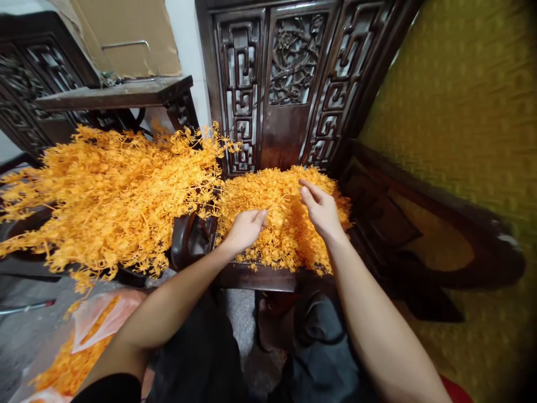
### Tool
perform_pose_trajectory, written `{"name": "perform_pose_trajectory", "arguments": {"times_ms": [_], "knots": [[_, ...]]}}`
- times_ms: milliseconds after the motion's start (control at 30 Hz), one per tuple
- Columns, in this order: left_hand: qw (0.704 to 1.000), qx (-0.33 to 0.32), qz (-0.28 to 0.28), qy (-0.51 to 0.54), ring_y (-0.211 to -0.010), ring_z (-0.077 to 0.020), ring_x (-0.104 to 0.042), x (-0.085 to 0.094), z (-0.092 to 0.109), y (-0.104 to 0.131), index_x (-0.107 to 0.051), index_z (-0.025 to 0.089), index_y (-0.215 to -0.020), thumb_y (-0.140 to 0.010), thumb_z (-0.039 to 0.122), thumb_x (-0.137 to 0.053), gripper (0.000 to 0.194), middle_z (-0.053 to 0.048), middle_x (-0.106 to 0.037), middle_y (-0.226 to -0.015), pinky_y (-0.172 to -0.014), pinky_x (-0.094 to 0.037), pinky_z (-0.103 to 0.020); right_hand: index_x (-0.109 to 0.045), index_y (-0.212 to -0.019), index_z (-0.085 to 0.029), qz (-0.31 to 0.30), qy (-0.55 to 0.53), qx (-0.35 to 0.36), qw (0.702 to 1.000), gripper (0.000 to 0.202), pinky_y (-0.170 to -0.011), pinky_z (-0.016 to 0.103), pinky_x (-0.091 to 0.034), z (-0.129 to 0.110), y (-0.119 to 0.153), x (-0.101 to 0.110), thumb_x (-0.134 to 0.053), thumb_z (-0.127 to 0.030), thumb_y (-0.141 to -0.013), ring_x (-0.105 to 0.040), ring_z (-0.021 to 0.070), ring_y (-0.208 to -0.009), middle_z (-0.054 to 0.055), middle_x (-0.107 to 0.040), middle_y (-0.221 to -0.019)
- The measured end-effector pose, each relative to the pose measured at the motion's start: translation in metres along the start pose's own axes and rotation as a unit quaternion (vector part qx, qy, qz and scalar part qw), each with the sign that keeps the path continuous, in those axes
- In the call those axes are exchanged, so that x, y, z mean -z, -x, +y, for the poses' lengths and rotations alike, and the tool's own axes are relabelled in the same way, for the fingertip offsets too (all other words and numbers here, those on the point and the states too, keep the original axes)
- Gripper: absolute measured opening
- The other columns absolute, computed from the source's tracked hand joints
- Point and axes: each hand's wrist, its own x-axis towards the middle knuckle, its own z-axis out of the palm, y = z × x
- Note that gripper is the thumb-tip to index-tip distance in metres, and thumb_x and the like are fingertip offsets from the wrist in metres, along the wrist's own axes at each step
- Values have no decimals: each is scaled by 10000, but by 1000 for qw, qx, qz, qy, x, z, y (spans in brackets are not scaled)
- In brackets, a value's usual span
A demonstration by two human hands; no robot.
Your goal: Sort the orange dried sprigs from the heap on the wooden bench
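Orange plastic-looking sprigs (251,196) lie heaped on a dark wooden seat (260,278) in front of me. Above the heap's left part, my left hand (246,228) is closed, thumb against the fingers, on a thin orange sprig (277,206) that points up and right. My right hand (318,206) hangs over the right part of the heap, index finger stretched out and thumb apart from it; nothing shows between them. A larger bundle of orange branches (126,196) spreads to the left of the seat.
A carved wooden backrest (285,134) rises behind the heap. At the upper left stand a small wooden table (113,95) and a cardboard box (134,39). A plastic bag (98,322) with orange pieces lies low left. Yellow-green patterned fabric (470,112) covers the right side.
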Motion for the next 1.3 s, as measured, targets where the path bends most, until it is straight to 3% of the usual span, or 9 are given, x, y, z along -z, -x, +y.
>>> {"name": "perform_pose_trajectory", "arguments": {"times_ms": [100,200,300,400,567,767,867,1000,1300], "knots": [[1000,-12,-2,2,-586,-126,-488,1,-2,0,-567,182,-688,-949,514,-447,439,8,-551,-640,-588,-365,-254,-741,-1183,-186,-5,24,17,1000,531,-865,397,-577,-12,4,-8,-543,-614,-939,-702,240,-987,106,-746,-1138],[1000,-11,-2,12,-567,-117,-474,2,-1,2,-572,176,-695,-941,530,-470,443,7,-544,-631,-555,-345,-244,-772,-1055,-168,-26,-3,1,1000,446,-678,323,-556,-13,2,-11,-675,-560,-867,-656,175,-664,58,-743,-834],[996,10,-21,90,-496,-83,-394,3,4,7,-545,170,-678,-920,548,-522,449,26,-490,-590,-495,-275,-223,-756,-851,-162,109,-56,-23,992,346,-565,298,-495,1,-14,-2,-735,-503,-796,-545,142,-540,9,-637,-643],[974,45,-35,221,-437,-49,-310,1,8,11,-504,172,-693,-905,546,-570,435,45,-449,-579,-446,-189,-202,-734,-901,-166,235,-110,-68,963,339,-609,323,-519,17,-26,12,-735,-473,-758,-562,151,-578,13,-645,-698],[935,37,0,352,-427,-25,-307,-8,4,5,-506,155,-726,-918,510,-610,417,38,-476,-620,-434,-196,-183,-712,-1147,-191,65,53,21,996,401,-965,417,-497,-6,-2,-1,-680,-459,-852,-631,257,-1106,127,-686,-1204],[924,-13,70,377,-456,-37,-350,-25,-2,-4,-501,168,-769,-927,513,-605,394,61,-434,-613,-450,-259,-182,-655,-1219,-224,-92,113,77,986,426,-736,361,-499,-55,37,-45,-592,-534,-934,-626,207,-739,70,-708,-930],[924,-15,57,377,-446,-32,-315,-26,4,0,-485,169,-749,-918,525,-614,415,66,-410,-590,-444,-227,-176,-723,-1045,-215,-84,36,41,995,338,-690,340,-484,-53,37,-54,-657,-507,-888,-616,199,-721,68,-715,-919],[901,39,-17,432,-428,-16,-252,-24,20,6,-455,163,-737,-946,464,-590,390,49,-428,-603,-425,-144,-168,-685,-736,-195,-101,-142,-97,980,363,-480,281,-341,-44,24,-51,-768,-547,-769,-426,121,-450,-30,-518,-517],[828,156,-70,534,-398,-10,-170,-30,29,-5,-418,162,-703,-1014,358,-481,372,63,-359,-588,-377,-112,-144,-615,-642,-181,-76,-209,-166,961,464,-427,245,-322,-25,19,-51,-872,-566,-610,-392,81,-432,-48,-485,-492]]}}
